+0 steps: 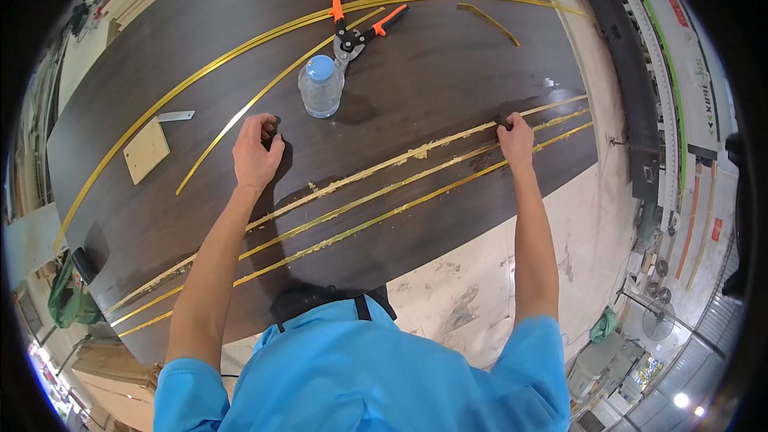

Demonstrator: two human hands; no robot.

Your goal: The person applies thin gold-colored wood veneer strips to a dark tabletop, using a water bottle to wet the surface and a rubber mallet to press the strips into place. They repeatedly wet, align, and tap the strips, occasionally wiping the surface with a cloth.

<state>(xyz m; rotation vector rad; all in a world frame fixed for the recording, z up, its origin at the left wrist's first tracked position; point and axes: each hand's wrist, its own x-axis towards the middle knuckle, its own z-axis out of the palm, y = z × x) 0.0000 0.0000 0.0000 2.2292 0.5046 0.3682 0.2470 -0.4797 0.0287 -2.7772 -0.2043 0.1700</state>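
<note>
Three narrow yellow lines (376, 196) run side by side across the dark brown counter (416, 252), with pale crumbs scattered along them, thickest on the uppermost. At that line's right part, the right hand (517, 142) pinches a small dark piece (504, 123). The left hand (258, 154) is loosely curled beyond the lines, thumb apart from the fingers; whether anything is in it, I cannot tell. The left forearm (210, 264) crosses over all three lines and hides part of them.

Just beyond the left hand, to its right, a clear bottle (322, 94) with a blue cap stands upright, partly blocking the head of the orange-handled snips (349, 42). A loose gold strip (256, 99) slants left of the bottle. Farther left lies a pale wooden block (147, 152), a flat metal piece (176, 116) at its upper corner. Long gold strips (240, 49) curve behind everything; a short bent piece (490, 22) lies at upper right.
</note>
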